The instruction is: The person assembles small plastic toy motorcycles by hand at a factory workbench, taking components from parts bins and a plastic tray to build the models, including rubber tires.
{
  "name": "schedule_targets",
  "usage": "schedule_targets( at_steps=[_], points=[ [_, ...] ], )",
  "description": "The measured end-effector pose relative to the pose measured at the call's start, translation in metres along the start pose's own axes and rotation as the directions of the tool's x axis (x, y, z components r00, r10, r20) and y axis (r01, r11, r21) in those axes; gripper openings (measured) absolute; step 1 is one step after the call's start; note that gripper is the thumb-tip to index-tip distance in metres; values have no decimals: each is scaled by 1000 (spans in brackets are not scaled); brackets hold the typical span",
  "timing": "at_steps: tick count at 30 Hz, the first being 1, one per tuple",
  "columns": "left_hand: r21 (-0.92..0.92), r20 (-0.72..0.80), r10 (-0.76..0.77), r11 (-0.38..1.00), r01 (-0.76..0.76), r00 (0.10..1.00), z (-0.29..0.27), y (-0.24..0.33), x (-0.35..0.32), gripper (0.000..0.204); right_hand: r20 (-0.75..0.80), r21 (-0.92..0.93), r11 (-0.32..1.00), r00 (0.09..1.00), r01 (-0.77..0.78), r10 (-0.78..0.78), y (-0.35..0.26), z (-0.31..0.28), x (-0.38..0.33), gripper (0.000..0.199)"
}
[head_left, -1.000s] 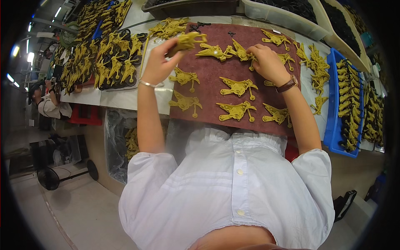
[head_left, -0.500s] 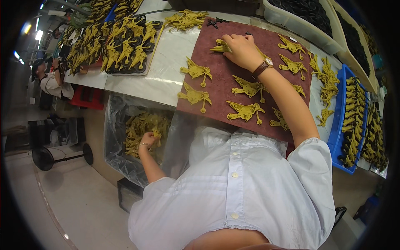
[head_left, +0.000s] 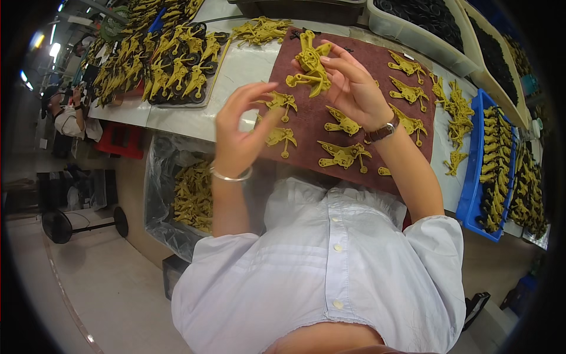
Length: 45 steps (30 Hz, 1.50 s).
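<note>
My right hand [head_left: 354,88] holds a mustard-yellow plastic moulded part [head_left: 311,64] up above a brown mat [head_left: 306,121] on the workbench. My left hand [head_left: 242,133] is raised beside it with fingers spread and curled, holding nothing; a silver bangle circles its wrist. A watch is on my right wrist. Several more yellow parts lie spread flat on the mat, such as one [head_left: 344,154] near the front edge and one [head_left: 280,102] just behind my left hand.
A plastic-lined bin [head_left: 159,177] with yellow parts stands below the bench at left. A black tray [head_left: 171,65] of assembled parts sits at the back left, a blue tray [head_left: 474,177] of parts at right, tubs of black pieces [head_left: 424,17] behind. Another person [head_left: 68,115] is at far left.
My left hand came up from the bin below the bench to mat height. My right hand lifted a yellow part off the mat and holds it up.
</note>
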<state>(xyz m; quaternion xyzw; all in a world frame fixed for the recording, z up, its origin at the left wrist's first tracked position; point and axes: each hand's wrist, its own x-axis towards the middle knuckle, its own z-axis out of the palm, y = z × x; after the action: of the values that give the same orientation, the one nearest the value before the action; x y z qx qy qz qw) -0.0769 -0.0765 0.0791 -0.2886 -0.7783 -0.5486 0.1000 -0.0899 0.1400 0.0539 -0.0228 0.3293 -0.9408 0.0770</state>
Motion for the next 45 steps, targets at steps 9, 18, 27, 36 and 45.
schedule_targets(
  at_steps=[9, 18, 27, 36, 45],
  points=[
    [-231, -47, 115, 965, -123, 992, 81, -7, 11, 19, -172, -435, 883, 946, 178, -275, 0, -19, -67, 22],
    [-41, 108, 241, 970, -238, 964, 80, 3, 2, 17, 26, -824, 411, 750, 391, -661, -42, -54, -95, 16],
    [403, 236, 515, 720, -565, 824, 68, -103, 100, 9, 117, -716, -534, 677, -450, -727, -144, -190, -137, 13],
    [188, 599, 114, 942, -278, 793, 51, -146, 113, 27, 193, -838, -505, 753, -206, -628, -124, -165, -99, 32],
    [263, 688, 37, 918, -297, 725, 37, -157, 128, 51, 251, -795, -605, 933, 46, -258, -40, -112, -9, 45]
  ],
)
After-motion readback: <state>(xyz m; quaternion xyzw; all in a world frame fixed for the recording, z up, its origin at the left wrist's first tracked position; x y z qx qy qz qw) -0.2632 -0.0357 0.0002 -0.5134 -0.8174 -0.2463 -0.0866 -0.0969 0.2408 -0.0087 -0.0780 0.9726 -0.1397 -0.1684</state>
